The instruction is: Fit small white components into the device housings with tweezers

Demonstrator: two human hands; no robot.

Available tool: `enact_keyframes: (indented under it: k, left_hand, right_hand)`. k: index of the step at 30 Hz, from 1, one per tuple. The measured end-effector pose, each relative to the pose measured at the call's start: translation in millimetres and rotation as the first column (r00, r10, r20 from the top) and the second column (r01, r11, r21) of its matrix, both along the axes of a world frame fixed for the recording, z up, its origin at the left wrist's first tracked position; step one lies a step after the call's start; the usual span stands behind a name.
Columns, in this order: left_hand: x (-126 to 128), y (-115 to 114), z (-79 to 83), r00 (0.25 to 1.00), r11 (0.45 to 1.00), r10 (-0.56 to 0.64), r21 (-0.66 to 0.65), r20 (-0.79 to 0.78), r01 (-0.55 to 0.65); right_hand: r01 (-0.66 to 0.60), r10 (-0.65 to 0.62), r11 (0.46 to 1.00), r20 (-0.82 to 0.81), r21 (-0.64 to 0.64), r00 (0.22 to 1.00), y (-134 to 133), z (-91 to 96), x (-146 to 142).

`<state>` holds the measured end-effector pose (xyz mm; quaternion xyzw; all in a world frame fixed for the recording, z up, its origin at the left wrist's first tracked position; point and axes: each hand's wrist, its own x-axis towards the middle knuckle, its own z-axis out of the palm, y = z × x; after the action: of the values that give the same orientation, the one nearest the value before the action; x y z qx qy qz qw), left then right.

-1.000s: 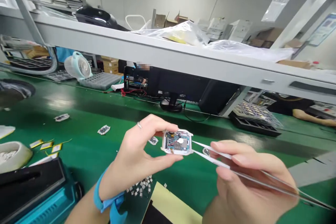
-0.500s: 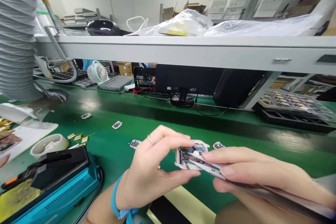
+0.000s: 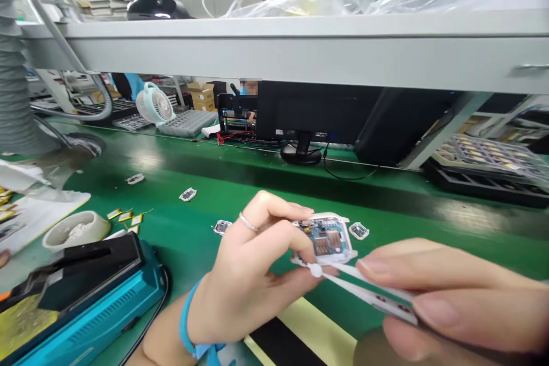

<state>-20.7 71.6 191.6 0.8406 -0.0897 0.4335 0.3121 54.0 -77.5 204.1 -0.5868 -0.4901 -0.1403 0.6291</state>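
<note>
My left hand [image 3: 249, 274], with a ring and a blue wrist strap, pinches a small white-framed device [image 3: 326, 238] that has a blue circuit board showing inside. My right hand [image 3: 454, 303] at the lower right grips white tweezers [image 3: 364, 291]. The tweezer tips hold a small white round disc [image 3: 316, 269] just below the device's near edge, close to my left thumb.
Several small boards [image 3: 187, 194] lie scattered on the green bench [image 3: 193, 166]. A teal and black station [image 3: 81, 291] and a white bowl [image 3: 75, 229] sit at the left. A fan [image 3: 154, 104], a monitor [image 3: 309, 120] and black part trays [image 3: 484, 174] stand behind, under a grey shelf [image 3: 300, 51].
The tweezers were over the board's face; now they have drawn back below the device with a white disc in their tips. The device is tilted flatter. The view has shifted down.
</note>
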Motion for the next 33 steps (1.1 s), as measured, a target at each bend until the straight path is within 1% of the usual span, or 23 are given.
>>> enact_keyframes:
  k: [6, 10, 13, 18, 20, 23, 24, 25, 27, 28, 29, 30, 33]
  left_hand:
    - [-5, -1, 2.6, 0.997, 0.995, -0.066, -0.075, 0.041, 0.069]
    - [-5, -4, 3.2, 0.994, 0.988, -0.089, -0.121, 0.059, 0.096]
    - [-4, -6, 4.6, 0.994, 0.986, -0.098, -0.134, 0.039, 0.102]
    - [-3, -6, 5.0, 0.995, 0.976, -0.101, -0.191, 0.01, 0.101]
    - [-3, -5, 4.1, 0.995, 0.974, -0.097, -0.203, 0.002, 0.096]
    - [-3, -5, 2.9, 0.997, 0.976, -0.082, -0.204, -0.011, 0.078]
    - [-3, -5, 2.5, 0.996, 0.977, -0.085, -0.196, -0.012, 0.081]
    - [-3, -5, 2.3, 0.996, 0.978, -0.089, -0.189, -0.008, 0.086]
    - [-2, -4, 1.9, 0.995, 0.979, -0.097, -0.178, 0.011, 0.097]
    - [-2, -4, 1.8, 0.995, 0.979, -0.097, -0.178, 0.026, 0.1]
    - [-2, -4, 1.7, 0.994, 0.979, -0.098, -0.178, 0.04, 0.104]
    - [-3, -3, 1.5, 0.994, 0.978, -0.1, -0.179, 0.053, 0.108]
    - [-4, -2, 1.2, 0.991, 0.978, -0.114, -0.169, 0.072, 0.124]
  right_hand:
    - [0.002, -0.001, 1.0, -0.027, 0.031, 1.0, 3, 0.7, 4]
    - [-0.017, 0.016, 1.0, 0.046, 0.027, 0.999, 0, -1.2, 9]
    - [-0.071, 0.067, 0.997, 0.108, 0.034, 0.992, 0, -3.3, 15]
    - [-0.195, 0.184, 0.978, 0.132, 0.075, 0.974, 1, -6.8, 23]
    - [-0.221, 0.213, 0.974, 0.127, 0.048, 0.969, -1, -6.7, 26]
    - [-0.255, 0.261, 0.965, 0.143, -0.06, 0.955, -4, -3.9, 26]
    - [-0.254, 0.263, 0.964, 0.144, -0.077, 0.954, -4, -2.6, 25]
    - [-0.246, 0.252, 0.967, 0.136, -0.062, 0.958, -3, -1.3, 24]
    - [-0.209, 0.205, 0.976, 0.064, 0.062, 0.977, 2, 0.3, 20]
    - [-0.21, 0.208, 0.97, 0.023, 0.126, 0.978, 5, 0.6, 19]
    - [-0.224, 0.227, 0.961, -0.003, 0.164, 0.974, 7, 0.5, 18]
    - [-0.244, 0.251, 0.955, -0.02, 0.167, 0.968, 8, 0.1, 17]
    - [-0.322, 0.323, 0.941, 0.004, 0.099, 0.946, 9, -1.5, 19]
